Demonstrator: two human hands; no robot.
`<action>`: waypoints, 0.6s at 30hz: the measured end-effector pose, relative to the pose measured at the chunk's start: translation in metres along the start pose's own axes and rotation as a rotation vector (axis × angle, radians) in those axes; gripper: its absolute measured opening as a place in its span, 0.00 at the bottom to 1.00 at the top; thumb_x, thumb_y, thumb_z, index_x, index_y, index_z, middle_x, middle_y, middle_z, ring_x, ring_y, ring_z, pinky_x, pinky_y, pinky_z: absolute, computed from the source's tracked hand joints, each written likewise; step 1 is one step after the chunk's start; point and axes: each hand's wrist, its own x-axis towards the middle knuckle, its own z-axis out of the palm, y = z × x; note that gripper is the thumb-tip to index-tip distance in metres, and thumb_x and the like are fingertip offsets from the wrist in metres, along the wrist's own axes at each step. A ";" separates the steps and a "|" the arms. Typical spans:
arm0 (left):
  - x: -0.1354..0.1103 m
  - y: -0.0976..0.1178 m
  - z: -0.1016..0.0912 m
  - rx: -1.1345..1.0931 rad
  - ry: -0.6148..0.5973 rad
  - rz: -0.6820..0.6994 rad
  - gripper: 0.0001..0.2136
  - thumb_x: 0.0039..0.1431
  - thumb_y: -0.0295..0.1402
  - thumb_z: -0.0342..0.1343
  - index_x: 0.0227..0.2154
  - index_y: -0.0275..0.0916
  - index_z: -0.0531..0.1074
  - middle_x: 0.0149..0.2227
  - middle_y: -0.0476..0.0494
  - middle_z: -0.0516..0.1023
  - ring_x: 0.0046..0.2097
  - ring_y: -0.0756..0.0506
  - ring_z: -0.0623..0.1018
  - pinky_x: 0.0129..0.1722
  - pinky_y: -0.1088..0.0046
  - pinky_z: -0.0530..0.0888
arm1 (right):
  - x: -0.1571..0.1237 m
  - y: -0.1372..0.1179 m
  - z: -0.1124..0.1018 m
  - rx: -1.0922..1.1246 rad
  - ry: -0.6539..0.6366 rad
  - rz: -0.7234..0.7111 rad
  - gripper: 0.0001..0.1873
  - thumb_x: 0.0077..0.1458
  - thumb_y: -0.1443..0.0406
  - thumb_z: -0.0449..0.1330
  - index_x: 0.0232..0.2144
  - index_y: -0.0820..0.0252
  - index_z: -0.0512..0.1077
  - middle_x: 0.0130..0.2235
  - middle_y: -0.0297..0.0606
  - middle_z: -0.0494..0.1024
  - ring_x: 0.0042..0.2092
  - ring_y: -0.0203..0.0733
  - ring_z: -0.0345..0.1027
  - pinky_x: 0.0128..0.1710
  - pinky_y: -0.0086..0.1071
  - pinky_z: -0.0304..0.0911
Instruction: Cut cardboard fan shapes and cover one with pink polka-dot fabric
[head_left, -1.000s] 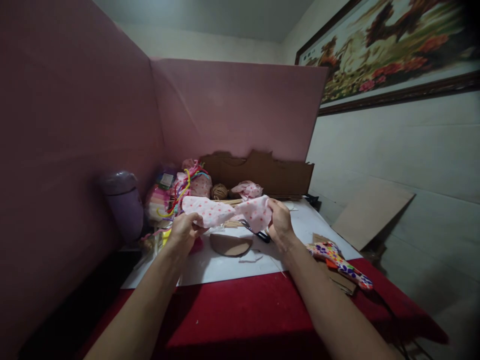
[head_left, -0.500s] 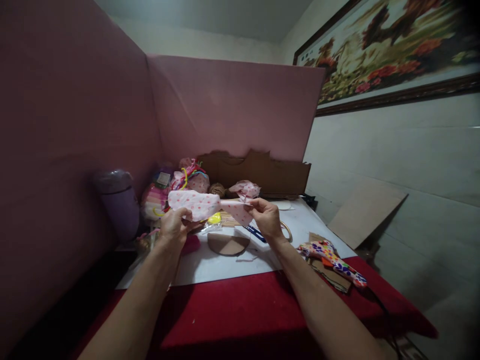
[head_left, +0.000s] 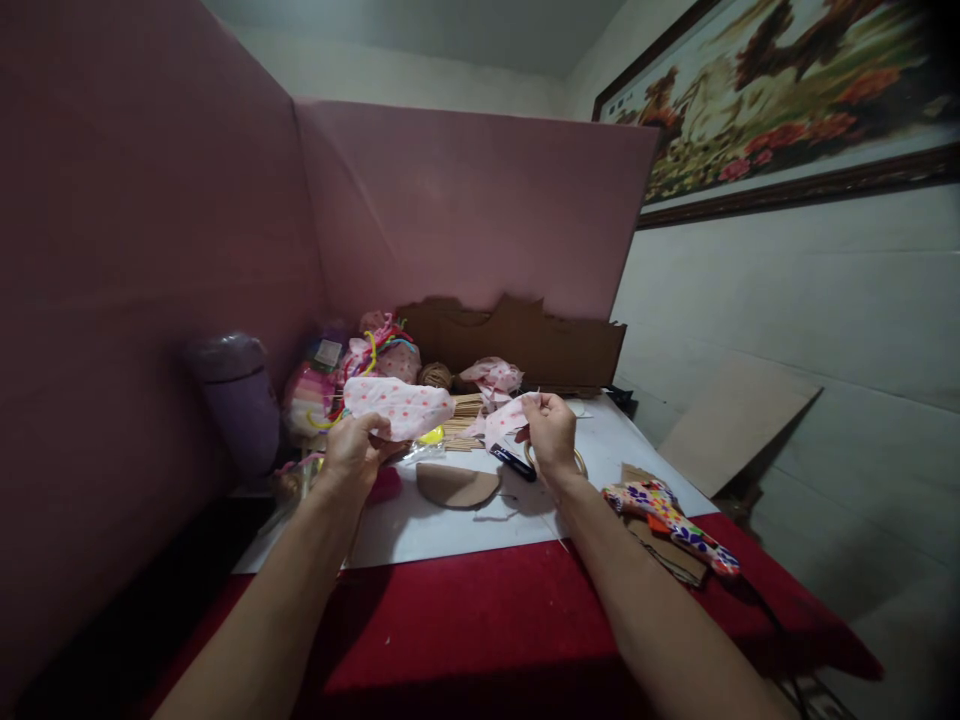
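My left hand (head_left: 352, 455) pinches the lower edge of a white cloth piece with pink dots (head_left: 397, 405), held up over the table. My right hand (head_left: 551, 440) grips a smaller scrap of the same dotted cloth (head_left: 506, 418) between thumb and fingers. A gap separates the two pieces. Below them a half-round piece of brown cardboard (head_left: 457, 486) rests on the white sheet. Close to my right hand are a dark utility knife (head_left: 514, 462) and a gold ring (head_left: 582, 463), partly covered by that hand.
Behind are wooden sticks (head_left: 463, 418), a twine ball (head_left: 435, 376), crumpled dotted cloth (head_left: 493, 375) and a brown cardboard strip (head_left: 517, 345). A purple container (head_left: 240, 410) stands left. At right, a flower-patterned glue gun (head_left: 679, 525) with a cord lies on cardboard scraps.
The dotted cloth stretched between my hands has come apart into two pieces. My right hand has moved slightly right with the smaller scrap; the left keeps the larger one.
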 end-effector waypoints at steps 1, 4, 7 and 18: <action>0.001 -0.002 -0.001 -0.002 -0.007 -0.001 0.08 0.29 0.19 0.53 0.16 0.36 0.63 0.17 0.52 0.67 0.20 0.52 0.68 0.18 0.75 0.73 | 0.002 0.003 0.001 0.024 -0.028 0.040 0.13 0.49 0.55 0.56 0.28 0.59 0.63 0.20 0.29 0.68 0.15 0.33 0.60 0.14 0.27 0.56; 0.005 -0.007 -0.003 0.013 -0.045 0.006 0.08 0.29 0.20 0.54 0.16 0.36 0.62 0.18 0.53 0.67 0.20 0.52 0.68 0.20 0.74 0.74 | 0.004 0.009 0.003 -0.002 -0.068 0.047 0.12 0.50 0.56 0.55 0.30 0.60 0.65 0.25 0.33 0.72 0.20 0.36 0.65 0.20 0.31 0.63; 0.005 -0.009 -0.004 0.079 -0.117 0.007 0.08 0.30 0.22 0.55 0.17 0.37 0.62 0.17 0.55 0.66 0.19 0.53 0.68 0.20 0.74 0.73 | -0.001 0.008 0.003 -0.079 -0.056 0.007 0.10 0.47 0.59 0.59 0.28 0.60 0.67 0.34 0.43 0.75 0.34 0.44 0.70 0.34 0.37 0.66; -0.024 -0.008 0.005 0.292 -0.619 -0.211 0.14 0.33 0.21 0.56 0.30 0.34 0.72 0.26 0.46 0.77 0.23 0.50 0.74 0.22 0.73 0.74 | -0.033 -0.012 0.013 -0.012 -0.621 0.067 0.26 0.45 0.45 0.60 0.30 0.63 0.72 0.28 0.37 0.74 0.28 0.38 0.65 0.26 0.30 0.58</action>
